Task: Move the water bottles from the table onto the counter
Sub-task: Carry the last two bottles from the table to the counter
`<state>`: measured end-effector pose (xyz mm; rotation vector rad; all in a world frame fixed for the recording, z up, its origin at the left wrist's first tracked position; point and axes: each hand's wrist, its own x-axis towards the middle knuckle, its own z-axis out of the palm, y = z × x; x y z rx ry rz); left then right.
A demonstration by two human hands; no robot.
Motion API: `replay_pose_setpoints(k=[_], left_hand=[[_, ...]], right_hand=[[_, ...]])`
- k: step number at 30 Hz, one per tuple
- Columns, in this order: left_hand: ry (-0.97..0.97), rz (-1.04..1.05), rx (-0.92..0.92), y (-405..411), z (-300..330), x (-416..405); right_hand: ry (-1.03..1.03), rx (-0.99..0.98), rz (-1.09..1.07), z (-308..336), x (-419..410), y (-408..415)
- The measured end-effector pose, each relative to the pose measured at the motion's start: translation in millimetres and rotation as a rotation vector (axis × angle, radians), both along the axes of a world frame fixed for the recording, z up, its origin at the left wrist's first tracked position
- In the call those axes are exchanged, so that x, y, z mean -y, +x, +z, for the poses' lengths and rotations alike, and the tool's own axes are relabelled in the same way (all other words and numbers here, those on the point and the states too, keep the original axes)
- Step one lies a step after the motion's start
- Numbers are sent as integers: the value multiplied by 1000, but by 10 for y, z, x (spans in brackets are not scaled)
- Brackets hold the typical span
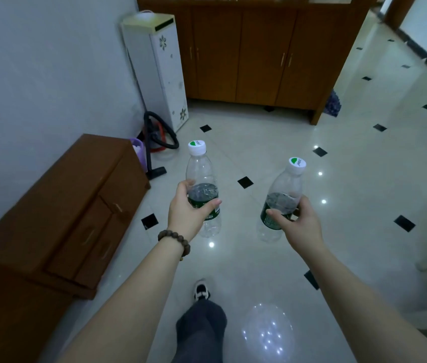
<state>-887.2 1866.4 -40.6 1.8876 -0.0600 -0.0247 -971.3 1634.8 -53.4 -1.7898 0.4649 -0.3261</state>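
Note:
My left hand (187, 209) grips a clear water bottle (201, 174) around its green label; the bottle stands upright, white cap on top. My right hand (298, 221) holds a second clear water bottle (284, 195) around its label, tilted slightly to the right. Both bottles are carried in the air above the tiled floor, roughly a hand's width apart. A tall brown wooden cabinet with a counter top (259, 48) stands ahead at the far side of the room. No table shows in this view.
A low brown drawer cabinet (63, 205) runs along the left wall. A white water dispenser (160, 66), a red vacuum cleaner with black hose (158, 137) and a purple bin (139, 153) stand at the left. My shoe (201, 290) steps on the glossy floor.

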Motion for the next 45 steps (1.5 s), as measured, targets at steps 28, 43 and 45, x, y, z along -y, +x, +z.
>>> replay_pose_setpoints(k=[28, 43, 45], left_hand=[[40, -120, 14, 6702, -17, 1879], [12, -94, 39, 9863, 405, 3599], [11, -88, 55, 10224, 420, 3732]], right_hand=[[-47, -1, -109, 20, 1686, 6450], [-91, 40, -30, 360, 3329, 9820], [-94, 46, -19, 363, 3468, 10170]])
